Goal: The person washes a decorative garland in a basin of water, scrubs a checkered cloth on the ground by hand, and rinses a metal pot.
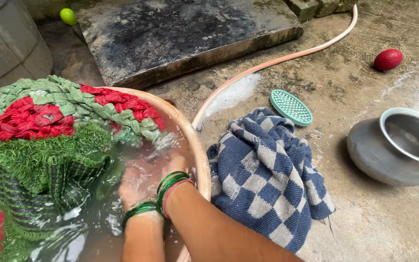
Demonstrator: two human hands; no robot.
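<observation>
Both hands sunk in cloudy wash water at lower centre of the frame, inside a round pinkish tub (197,145). Left hand (134,187) under the surface just right of a green knitted cloth (40,167), green bangles at the wrist. Right hand (173,167) beside it, nearer the tub's right rim, green and red bangles above the waterline. Fingers of both blurred by water and glare: impossible to tell whether spread, closed or gripping anything. Green knitted cloth heaped at left of centre, half soaked, its wet edge close to the left hand's fingers; contact not clear. Behind it, toward the upper left, a red and pale green twisted cloth (49,109) draped along the tub's far rim.

Outside the tub, at lower right of centre, a blue and white checked towel (267,179) crumpled on wet concrete ground (364,223), touching the tub's wall. Just above it, a teal oval scrubber (291,107). At far right, a grey metal pot (396,148), tilted toward the frame's edge. Across upper right, a pale hose (277,60) curving past a dark stone slab (185,34). Red ball (388,59) at upper right; yellow-green ball (68,16) at upper left.
</observation>
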